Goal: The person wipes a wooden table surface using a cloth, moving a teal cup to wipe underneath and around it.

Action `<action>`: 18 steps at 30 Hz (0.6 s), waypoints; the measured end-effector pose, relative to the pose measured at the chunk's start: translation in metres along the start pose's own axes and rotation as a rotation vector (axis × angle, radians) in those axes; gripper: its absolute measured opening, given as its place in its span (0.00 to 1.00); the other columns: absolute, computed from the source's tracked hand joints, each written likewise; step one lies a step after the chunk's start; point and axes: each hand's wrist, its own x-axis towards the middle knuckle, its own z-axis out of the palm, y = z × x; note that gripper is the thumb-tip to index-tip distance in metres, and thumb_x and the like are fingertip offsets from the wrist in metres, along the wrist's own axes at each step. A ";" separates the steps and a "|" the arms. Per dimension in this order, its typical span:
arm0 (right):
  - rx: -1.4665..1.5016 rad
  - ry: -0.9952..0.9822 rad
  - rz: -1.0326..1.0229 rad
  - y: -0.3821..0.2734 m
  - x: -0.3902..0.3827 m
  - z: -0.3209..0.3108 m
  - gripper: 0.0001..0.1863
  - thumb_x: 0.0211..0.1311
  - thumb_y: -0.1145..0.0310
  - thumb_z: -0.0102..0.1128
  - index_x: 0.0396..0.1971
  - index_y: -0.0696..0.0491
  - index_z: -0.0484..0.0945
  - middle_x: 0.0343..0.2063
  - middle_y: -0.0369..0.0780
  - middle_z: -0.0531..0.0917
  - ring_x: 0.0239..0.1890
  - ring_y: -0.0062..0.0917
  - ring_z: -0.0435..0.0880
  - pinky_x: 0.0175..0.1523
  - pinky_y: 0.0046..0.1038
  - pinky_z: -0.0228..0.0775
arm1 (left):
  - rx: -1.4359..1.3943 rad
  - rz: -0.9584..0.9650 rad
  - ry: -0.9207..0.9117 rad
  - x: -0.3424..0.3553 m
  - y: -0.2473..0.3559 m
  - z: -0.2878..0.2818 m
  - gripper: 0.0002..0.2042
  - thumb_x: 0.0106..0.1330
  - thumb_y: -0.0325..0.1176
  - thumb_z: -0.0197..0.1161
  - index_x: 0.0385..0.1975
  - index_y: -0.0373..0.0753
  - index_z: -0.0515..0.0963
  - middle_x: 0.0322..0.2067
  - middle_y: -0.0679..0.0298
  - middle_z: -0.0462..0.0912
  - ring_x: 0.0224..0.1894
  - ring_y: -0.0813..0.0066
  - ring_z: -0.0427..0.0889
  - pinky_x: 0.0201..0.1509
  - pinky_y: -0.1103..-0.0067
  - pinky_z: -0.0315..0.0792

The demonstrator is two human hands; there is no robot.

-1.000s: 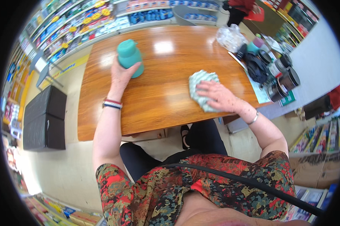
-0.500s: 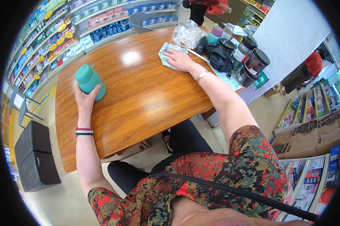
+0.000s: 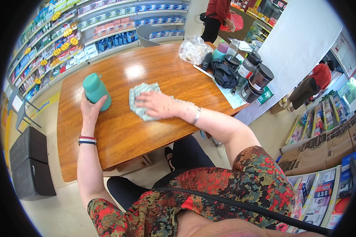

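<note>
My left hand [image 3: 92, 106] is closed around a teal lidded bottle [image 3: 95, 89] near the left side of the wooden table [image 3: 107, 142]. My right hand [image 3: 154, 104] lies spread and flat on a pale green patterned cloth [image 3: 140, 91], pressing it on the tabletop to the right of the bottle.
The table's back right holds a plastic bag [image 3: 193, 49], a black pouch [image 3: 223, 73] and several bottles and jars [image 3: 261, 77]. A person [image 3: 215, 17] stands behind; another [image 3: 320, 79] is at right. Shelves [image 3: 126, 21] line the back; black stools [image 3: 30, 162] stand at left.
Over the last half second my right hand and cloth have moved from the back right toward the middle, nearer the bottle. My left hand still grips the bottle.
</note>
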 end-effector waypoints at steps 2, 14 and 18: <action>0.155 0.059 -0.075 -0.023 -0.025 -0.004 0.25 0.62 0.60 0.47 0.59 0.51 0.67 0.64 0.44 0.63 0.68 0.38 0.57 0.68 0.45 0.51 | -0.022 0.006 -0.002 -0.001 0.001 0.002 0.37 0.47 0.35 0.76 0.57 0.32 0.64 0.49 0.54 0.76 0.50 0.65 0.77 0.54 0.71 0.72; 0.123 0.125 0.376 0.082 -0.114 -0.015 0.24 0.64 0.59 0.45 0.59 0.47 0.69 0.62 0.41 0.67 0.65 0.38 0.62 0.69 0.36 0.51 | -0.093 0.126 0.131 0.002 -0.018 -0.004 0.38 0.51 0.36 0.74 0.60 0.30 0.61 0.58 0.49 0.67 0.62 0.62 0.66 0.64 0.70 0.62; 0.016 0.131 0.461 0.097 -0.100 -0.004 0.23 0.66 0.60 0.43 0.60 0.47 0.69 0.62 0.41 0.67 0.65 0.36 0.62 0.69 0.36 0.50 | 0.214 0.227 0.358 -0.003 -0.003 -0.032 0.34 0.60 0.38 0.67 0.62 0.29 0.60 0.62 0.50 0.64 0.65 0.60 0.61 0.69 0.67 0.55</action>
